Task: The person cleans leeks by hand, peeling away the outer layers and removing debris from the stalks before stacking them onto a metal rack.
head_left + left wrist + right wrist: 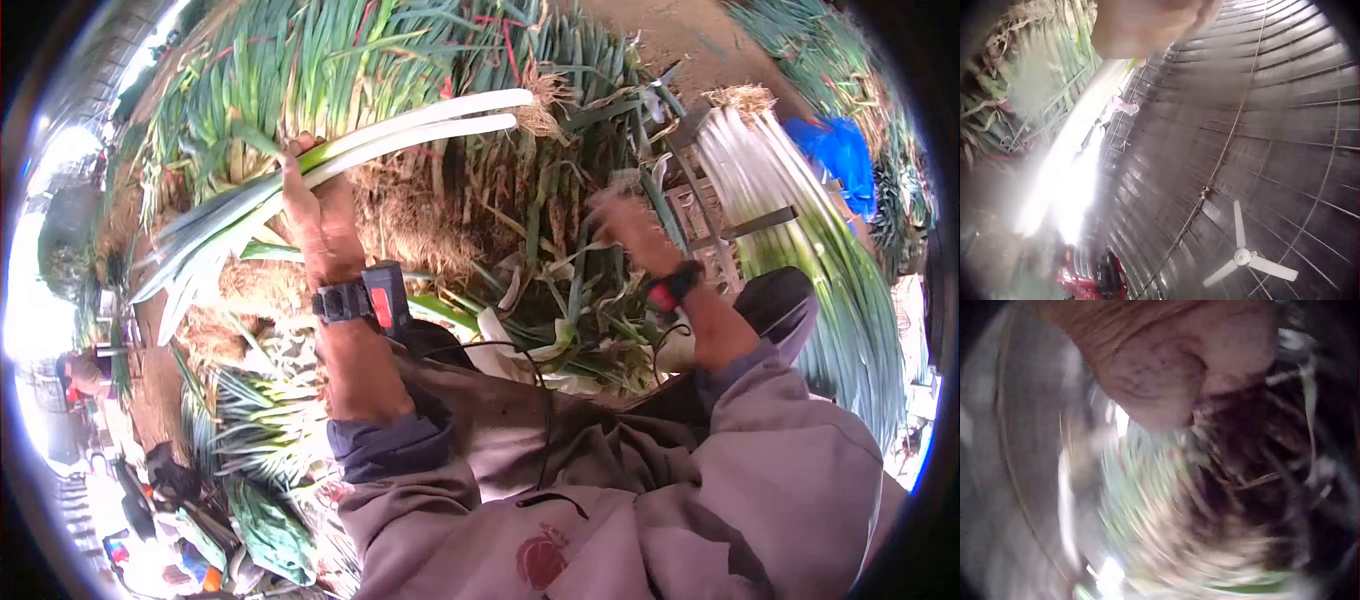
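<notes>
left hand: the left hand (325,222) is clamped on two leeks (410,132), gripping them where the pale stalks turn green.
held leeks: they are up in front of the person, in the left hand, lying aslant above the pile; the white ends point toward the person's right and the green leaves hang down to the left. a tuft of roots (543,104) shows by the white ends.
right hand: the right hand (632,228) is well apart from the held leeks, over the near edge of the pile; it is smeared by blur in the head view, so whether its fingers are apart or together i cannot tell.
pile: a broad pile of leeks (400,70), roots toward the person, lies beyond both hands.
at the right: a bundle of leeks (790,200) with white stalks and long green leaves lies beside the right knee, a dark bar (758,222) across it; a blue sheet (838,160) is just beyond.
by the lap: loose leaves and stalks (520,335) lie scattered.
overhead: a white ceiling fan (1242,257) shows in the left wrist view.
</notes>
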The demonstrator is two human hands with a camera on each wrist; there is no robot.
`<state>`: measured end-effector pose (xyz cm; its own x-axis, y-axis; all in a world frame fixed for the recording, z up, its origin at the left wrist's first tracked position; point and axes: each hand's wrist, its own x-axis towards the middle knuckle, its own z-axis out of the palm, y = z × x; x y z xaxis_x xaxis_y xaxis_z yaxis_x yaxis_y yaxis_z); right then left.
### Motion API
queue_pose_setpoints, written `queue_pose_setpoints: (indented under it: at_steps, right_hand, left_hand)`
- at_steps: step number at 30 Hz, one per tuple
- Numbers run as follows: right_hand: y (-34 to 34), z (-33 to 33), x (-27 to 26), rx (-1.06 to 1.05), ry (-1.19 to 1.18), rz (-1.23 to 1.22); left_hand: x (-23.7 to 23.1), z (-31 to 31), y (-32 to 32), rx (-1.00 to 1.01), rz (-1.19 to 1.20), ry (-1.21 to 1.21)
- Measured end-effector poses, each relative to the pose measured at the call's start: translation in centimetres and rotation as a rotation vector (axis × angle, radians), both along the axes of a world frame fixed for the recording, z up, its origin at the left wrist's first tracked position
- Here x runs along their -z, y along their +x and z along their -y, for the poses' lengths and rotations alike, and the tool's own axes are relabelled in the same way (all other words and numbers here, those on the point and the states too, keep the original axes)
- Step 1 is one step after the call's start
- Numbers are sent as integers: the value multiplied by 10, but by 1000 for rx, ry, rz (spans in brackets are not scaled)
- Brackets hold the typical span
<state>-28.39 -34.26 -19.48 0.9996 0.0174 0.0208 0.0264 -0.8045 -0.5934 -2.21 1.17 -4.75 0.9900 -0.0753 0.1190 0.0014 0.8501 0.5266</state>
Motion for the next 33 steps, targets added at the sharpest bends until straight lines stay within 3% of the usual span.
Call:
queue_pose_setpoints:
  at_steps: [1, 2, 3, 5, 7, 9, 12, 13, 16, 17, 18, 20, 22, 25, 29, 30, 31, 32, 33]
  right_hand:
    - [19, -32, 25, -166, -120, -213]
    - [11, -65, -28, -425, -110, -284]
    - [19, -74, -22, -662, -239, -100]
    - [44, -110, -52, -314, 158, 150]
    - [70, -116, -116, -68, 793, -373]
    - [90, -129, -106, -128, 1405, 38]
    - [120, -143, -116, -164, 1592, 389]
    - [117, -144, -122, -135, 1679, 309]
    - [111, -142, -128, -80, 1713, 480]
    - [109, -135, -126, -23, 1705, 424]
    - [107, -132, -127, 51, 1625, 506]
    - [94, -123, -138, 0, 1530, 519]
    - [76, -114, -157, 15, 1462, 649]
    - [57, -88, -178, 91, 1270, 702]
    - [15, -22, -246, 287, 911, 853]
    - [-1, 2, -271, 376, 850, 939]
    - [-28, 22, -302, 427, 685, 1034]
    - [-47, 58, -324, 461, 342, 1109]
    - [-77, 88, -353, 505, 221, 1023]
  left_hand:
    - [2, 11, 5, -43, 27, 29]
    - [1, 21, 1, -32, 25, 42]
    - [0, 28, -4, -21, 26, 52]
    - [2, 36, -9, 67, 50, 11]
    - [-3, 48, -24, 79, 50, 39]
    - [-11, 61, -47, 167, 153, 105]
    - [-6, 86, -69, 178, -39, 183]
    - [-3, 94, -76, 179, -145, 219]
    - [15, 86, -108, -58, 510, 1011]
    - [18, 93, -103, -160, 577, 1204]
    - [23, 99, -89, 40, 372, 930]
    - [2, 130, -104, 342, 103, 524]
    - [-35, 147, -122, 602, -53, 241]
    - [-32, 172, -131, 441, -96, 353]
    - [-35, 201, -151, 631, 97, 264]
    - [-35, 204, -153, 652, 9, 316]
    - [-32, 207, -152, 670, -79, 370]
    - [-20, 210, -147, 672, -74, 359]
    - [-2, 213, -138, 739, -96, 377]
